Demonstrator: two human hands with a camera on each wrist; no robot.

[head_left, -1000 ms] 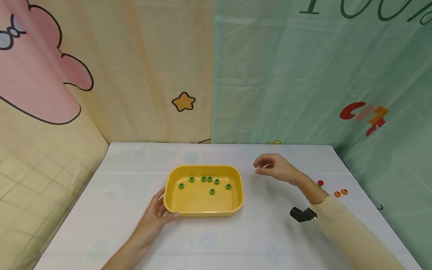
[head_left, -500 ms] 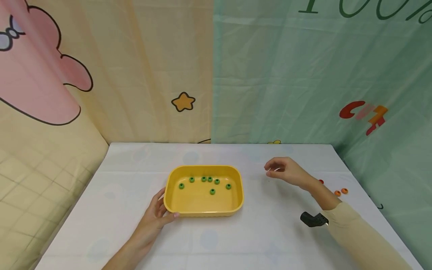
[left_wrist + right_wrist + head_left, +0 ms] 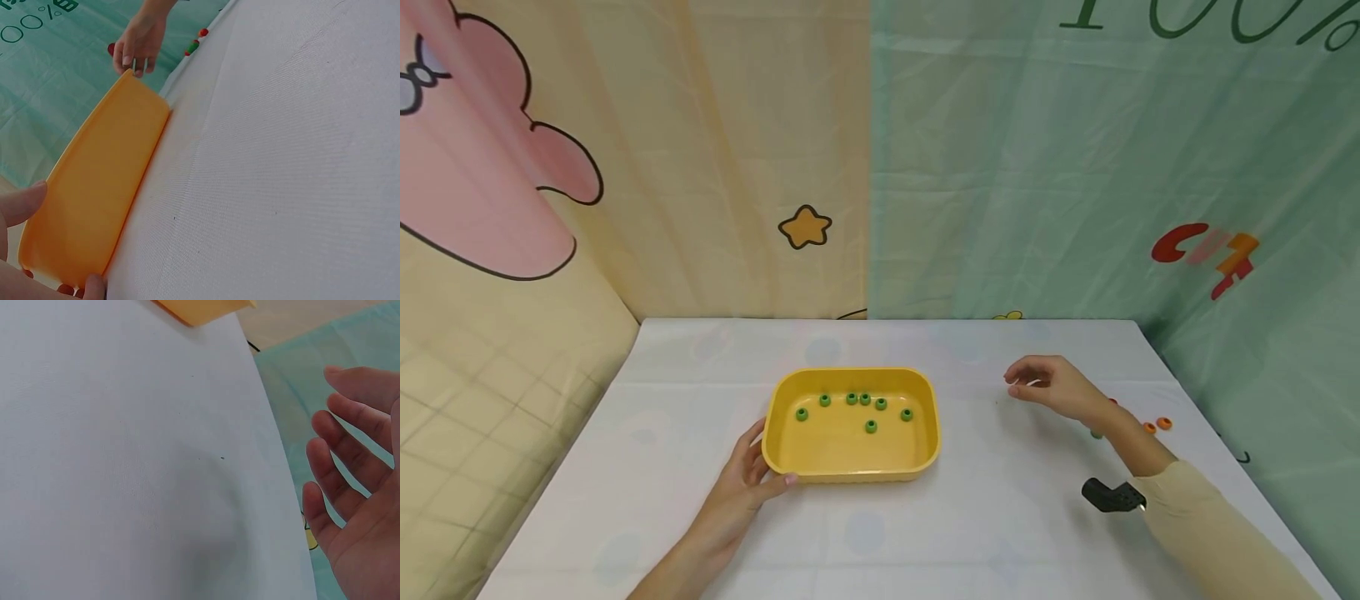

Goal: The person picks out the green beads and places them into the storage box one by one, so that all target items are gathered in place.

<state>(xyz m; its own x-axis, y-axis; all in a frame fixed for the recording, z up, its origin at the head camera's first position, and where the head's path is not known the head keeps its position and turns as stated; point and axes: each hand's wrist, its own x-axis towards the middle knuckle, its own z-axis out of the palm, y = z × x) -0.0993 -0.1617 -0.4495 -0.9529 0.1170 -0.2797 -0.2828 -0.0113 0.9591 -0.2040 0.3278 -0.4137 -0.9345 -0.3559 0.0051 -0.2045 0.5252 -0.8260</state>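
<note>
A yellow plastic tray (image 3: 850,457) stands on the table with several small green beads (image 3: 871,427) on its floor. My left hand (image 3: 745,475) grips the tray's left end, thumb on the near side and fingers round the outer wall. The left wrist view shows the tray's wall (image 3: 100,181) between thumb and fingers. To the tray's right, my right hand (image 3: 1060,390) hovers over the table with relaxed, slightly bent fingers and nothing between them. In the right wrist view, its fingers (image 3: 337,447) are spread apart and hold nothing.
Past the right wrist lie two orange beads (image 3: 1164,423), a partly hidden red bead and a green bead (image 3: 1097,433). A white cloth (image 3: 970,533) covers the table. Printed curtains (image 3: 1000,167) hang behind and at both sides. A black wrist device (image 3: 1112,496) sits under the right forearm.
My right hand has drawn away from the tray, to the right and slightly nearer. The green bead beside its wrist now shows more. My left hand and the tray have stayed in place.
</note>
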